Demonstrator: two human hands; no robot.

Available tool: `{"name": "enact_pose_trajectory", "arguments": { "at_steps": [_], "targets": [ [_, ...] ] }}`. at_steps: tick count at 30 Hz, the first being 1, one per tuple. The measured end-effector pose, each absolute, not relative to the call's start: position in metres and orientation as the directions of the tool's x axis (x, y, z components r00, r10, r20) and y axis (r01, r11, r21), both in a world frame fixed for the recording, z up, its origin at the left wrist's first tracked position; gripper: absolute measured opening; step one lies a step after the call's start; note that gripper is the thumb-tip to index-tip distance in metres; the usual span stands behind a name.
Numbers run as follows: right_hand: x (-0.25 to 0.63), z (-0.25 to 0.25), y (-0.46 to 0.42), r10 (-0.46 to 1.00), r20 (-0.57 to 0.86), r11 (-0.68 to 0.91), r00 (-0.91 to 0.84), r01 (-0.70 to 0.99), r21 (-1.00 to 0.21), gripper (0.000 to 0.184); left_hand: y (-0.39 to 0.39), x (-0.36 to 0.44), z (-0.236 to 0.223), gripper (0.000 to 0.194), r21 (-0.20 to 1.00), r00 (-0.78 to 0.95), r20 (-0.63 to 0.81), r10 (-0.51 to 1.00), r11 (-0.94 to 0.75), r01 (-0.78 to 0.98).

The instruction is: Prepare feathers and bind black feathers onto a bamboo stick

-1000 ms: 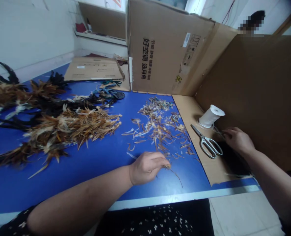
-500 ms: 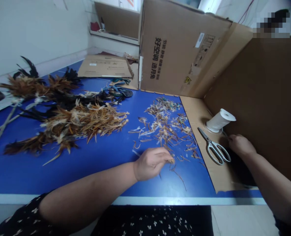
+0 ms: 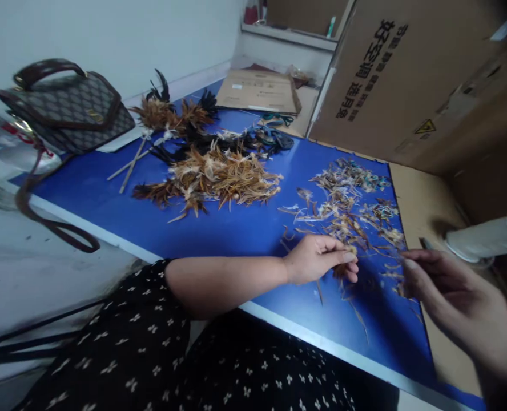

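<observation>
Pinching feathers [image 3: 340, 271], left hand [image 3: 317, 260]; right hand [image 3: 459, 299] half-curled, hold unclear

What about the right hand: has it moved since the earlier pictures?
Yes. Judged against the white spool, the right hand has moved left, towards the left hand: its fingers were right of the spool and now are left of it.

Feathers [image 3: 219, 177] are brn & blk, tabletop [image 3: 236, 240] blue.
</observation>
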State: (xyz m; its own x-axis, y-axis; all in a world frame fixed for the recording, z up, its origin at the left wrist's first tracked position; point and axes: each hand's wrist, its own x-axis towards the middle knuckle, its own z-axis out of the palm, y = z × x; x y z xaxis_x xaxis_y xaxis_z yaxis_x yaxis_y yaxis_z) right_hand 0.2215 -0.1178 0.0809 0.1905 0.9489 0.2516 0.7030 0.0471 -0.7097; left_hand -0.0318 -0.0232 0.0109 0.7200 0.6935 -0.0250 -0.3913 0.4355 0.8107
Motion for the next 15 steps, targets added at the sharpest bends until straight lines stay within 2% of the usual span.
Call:
{"name": "enact_pose_trajectory", "arguments": {
  "at_steps": [3, 7, 9, 15],
  "targets": [
    [0.181, 0.082, -0.107, 0.956, 0.294, 0.201, 0.007, 0.715, -0.67, 0.037, -0.025, -0.031, 0.017, 0.053, 0.767, 0.76, -0.103, 0.641, 0.538, -0.35],
    [0.173, 0.08, -0.091, 0.942, 0.316, 0.301, -0.108, 0.686, -0.663, 0.03, -0.02, -0.034, 0.022, 0.051, 0.789, 0.784, -0.141, 0.605, 0.546, -0.28],
    [0.175, 0.08, -0.086, 0.956, 0.272, 0.275, -0.11, 0.666, -0.694, 0.027, -0.017, -0.036, 0.023, 0.051, 0.808, 0.797, -0.142, 0.587, 0.534, -0.25],
    [0.173, 0.078, -0.08, 0.996, 0.08, 0.087, -0.036, 0.527, -0.846, 0.037, -0.014, -0.038, 0.017, 0.049, 0.837, 0.839, -0.079, 0.538, 0.494, -0.238]
  ]
}}
